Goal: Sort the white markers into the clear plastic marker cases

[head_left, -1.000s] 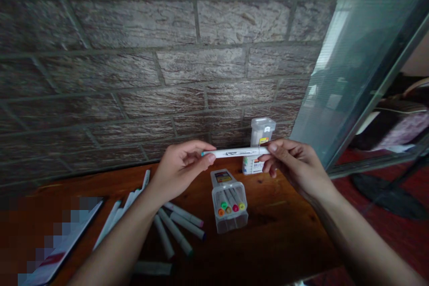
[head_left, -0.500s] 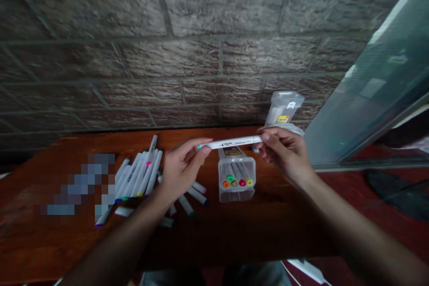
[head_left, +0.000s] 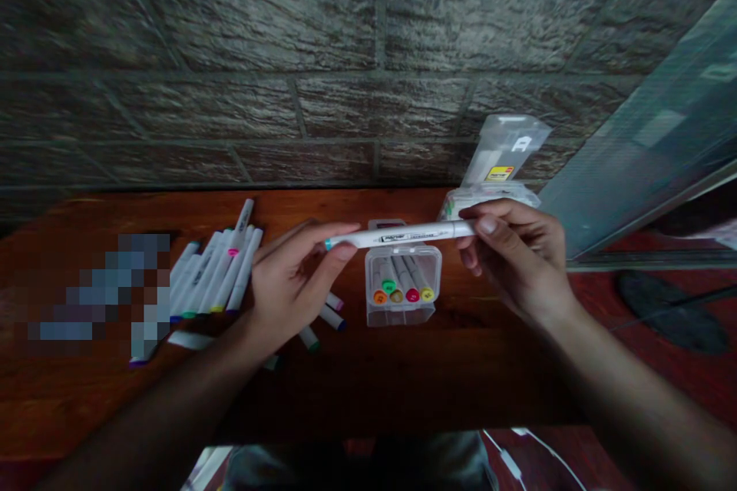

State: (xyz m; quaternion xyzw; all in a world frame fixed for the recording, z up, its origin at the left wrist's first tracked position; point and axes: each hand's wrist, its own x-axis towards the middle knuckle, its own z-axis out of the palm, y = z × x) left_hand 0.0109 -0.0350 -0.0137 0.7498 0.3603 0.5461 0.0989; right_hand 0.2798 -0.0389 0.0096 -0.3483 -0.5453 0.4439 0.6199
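Pinching a slim white marker with a teal end [head_left: 403, 235], I hold it nearly level in the air above the reddish-brown wooden table [head_left: 322, 201]. My left hand [head_left: 296, 272] closes thumb and forefinger narrowly on the teal end; my right hand [head_left: 521, 253] grips near the other end, its spare fingers curled beneath. I judge the marker light and stiff, its smooth barrel apt to roll or slip, so the printed middle seems the surest hold, since pulling on the ends might loosen a cap. Below it sits an open clear plastic case with colour-tipped markers [head_left: 400, 314]; a loose group of white markers [head_left: 210, 276] lies beyond my left wrist.
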